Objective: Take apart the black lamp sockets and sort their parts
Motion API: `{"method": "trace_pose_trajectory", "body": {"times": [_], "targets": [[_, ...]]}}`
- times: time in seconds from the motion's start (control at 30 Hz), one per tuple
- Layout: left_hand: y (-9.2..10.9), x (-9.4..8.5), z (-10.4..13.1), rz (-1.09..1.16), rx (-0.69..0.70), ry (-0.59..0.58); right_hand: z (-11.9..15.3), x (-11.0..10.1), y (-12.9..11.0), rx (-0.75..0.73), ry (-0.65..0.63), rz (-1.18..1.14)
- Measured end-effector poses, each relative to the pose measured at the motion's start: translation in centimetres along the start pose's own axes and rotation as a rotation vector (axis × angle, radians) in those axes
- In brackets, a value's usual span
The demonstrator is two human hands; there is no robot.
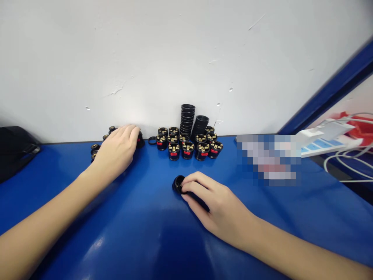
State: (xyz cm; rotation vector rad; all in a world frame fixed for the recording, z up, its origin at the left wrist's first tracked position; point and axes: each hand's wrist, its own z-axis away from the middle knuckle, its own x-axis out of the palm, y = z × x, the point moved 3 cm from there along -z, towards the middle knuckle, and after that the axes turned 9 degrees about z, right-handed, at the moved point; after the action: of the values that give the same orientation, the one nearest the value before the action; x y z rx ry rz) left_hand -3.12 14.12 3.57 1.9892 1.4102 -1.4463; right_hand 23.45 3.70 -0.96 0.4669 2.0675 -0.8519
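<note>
My right hand [215, 206] is closed on the rim of a small round black plastic cap [175, 186], pinched between thumb and fingers. The cap lies tilted on the blue table, its hollow side toward my fingers. My left hand [119, 147] reaches to the back left, its fingers bent down and pressed together among small black parts [94, 147] with brass centres. Its fingertips are hidden, so what they hold does not show. Just right of it stands a dark part [140, 140] with a bit of red.
Several black round sockets [188, 149] with brass contacts and red tabs stand at the back middle. Behind them rise two stacks of black rings [187, 118]. A loose ring [152, 140] lies near the wall. At right are a power strip [323, 144] and white cables [346, 157].
</note>
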Motion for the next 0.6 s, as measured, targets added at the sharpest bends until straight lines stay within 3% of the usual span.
{"method": "trace_pose_trajectory", "body": {"times": [0.17,0.4,0.6], "targets": [[0.8,-0.6,1.1,0.096,0.020,0.052,-0.3,-0.1,-0.2,-0.010,0.027,0.013],[4.2,-1.5,3.4,0.213,-0.039,0.124,-0.9,-0.4,-0.2,-0.059,0.069,0.051],[4.8,-2.3,4.1,0.317,0.014,0.222,-3.0,-3.6,-0.3,-0.133,0.137,0.171]]}}
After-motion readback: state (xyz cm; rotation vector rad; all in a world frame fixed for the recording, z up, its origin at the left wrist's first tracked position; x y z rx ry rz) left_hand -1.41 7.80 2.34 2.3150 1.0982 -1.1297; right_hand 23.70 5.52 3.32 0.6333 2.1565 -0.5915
